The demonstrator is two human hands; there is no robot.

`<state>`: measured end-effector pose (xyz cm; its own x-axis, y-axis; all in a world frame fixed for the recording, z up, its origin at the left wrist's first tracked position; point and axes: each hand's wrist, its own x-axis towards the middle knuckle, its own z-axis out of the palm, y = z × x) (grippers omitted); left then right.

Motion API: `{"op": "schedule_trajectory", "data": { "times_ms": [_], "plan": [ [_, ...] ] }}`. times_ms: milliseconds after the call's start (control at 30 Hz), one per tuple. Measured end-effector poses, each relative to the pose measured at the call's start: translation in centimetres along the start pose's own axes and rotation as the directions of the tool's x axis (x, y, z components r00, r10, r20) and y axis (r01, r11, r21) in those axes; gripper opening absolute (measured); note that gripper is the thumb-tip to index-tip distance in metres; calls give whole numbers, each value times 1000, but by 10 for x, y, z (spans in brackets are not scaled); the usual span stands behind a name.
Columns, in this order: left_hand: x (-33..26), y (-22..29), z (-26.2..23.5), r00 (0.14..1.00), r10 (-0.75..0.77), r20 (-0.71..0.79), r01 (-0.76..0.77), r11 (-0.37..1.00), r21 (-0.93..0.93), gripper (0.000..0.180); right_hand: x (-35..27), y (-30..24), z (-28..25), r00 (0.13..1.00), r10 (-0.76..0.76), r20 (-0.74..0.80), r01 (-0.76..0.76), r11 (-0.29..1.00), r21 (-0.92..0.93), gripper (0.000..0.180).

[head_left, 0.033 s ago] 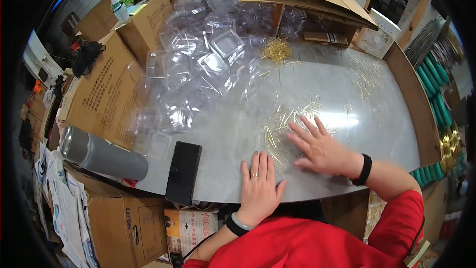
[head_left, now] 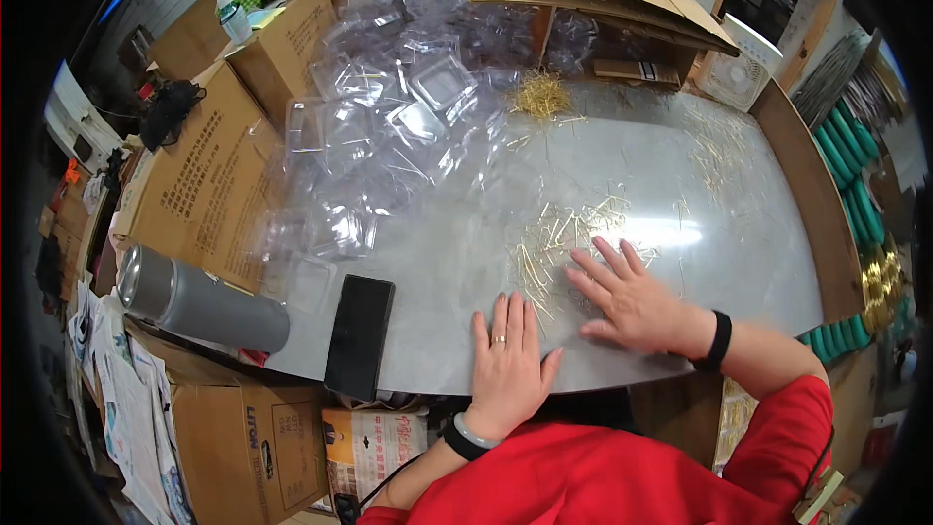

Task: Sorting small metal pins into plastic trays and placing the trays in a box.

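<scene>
My left hand (head_left: 509, 360) lies flat at the table's near edge, fingers stretched out, holding nothing. Just right of it, my right hand (head_left: 641, 306) is spread over the metal tabletop (head_left: 447, 282), palm down and with nothing gripped. Loose gold-coloured wire hooks (head_left: 559, 233) lie scattered in front of both hands. The right fingertips are at the near right side of these hooks, and some pieces may be hidden under the palm. Farther back sits a denser heap of gold wire pieces (head_left: 540, 97).
Clear plastic trays (head_left: 418, 122) are piled at the back left. A black phone (head_left: 359, 338) and a grey flask (head_left: 204, 301) lie at the near left. Cardboard boxes (head_left: 199, 185) border the left side. A brown board (head_left: 807, 199) edges the right, near a white fan (head_left: 741, 63).
My right hand has shifted slightly toward me and to the right, showing more of the wire hooks. My left hand stays in place.
</scene>
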<state>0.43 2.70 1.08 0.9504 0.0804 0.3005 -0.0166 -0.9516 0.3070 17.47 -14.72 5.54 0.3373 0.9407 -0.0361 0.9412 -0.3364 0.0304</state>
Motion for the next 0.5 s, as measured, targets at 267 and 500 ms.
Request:
{"op": "schedule_trajectory", "data": {
  "times_ms": [267, 500],
  "plan": [
    [1, 10, 6, 994, 80, 73, -79, 997, -13, 67, -76, -36, 34, 930, 368, -7, -362, 919, 155, 80],
    [-5, 8, 13, 975, 212, 59, -157, 856, -493, 59, -57, -57, 43, 894, 379, -238, -248, 862, 443, 70]
  ]
}}
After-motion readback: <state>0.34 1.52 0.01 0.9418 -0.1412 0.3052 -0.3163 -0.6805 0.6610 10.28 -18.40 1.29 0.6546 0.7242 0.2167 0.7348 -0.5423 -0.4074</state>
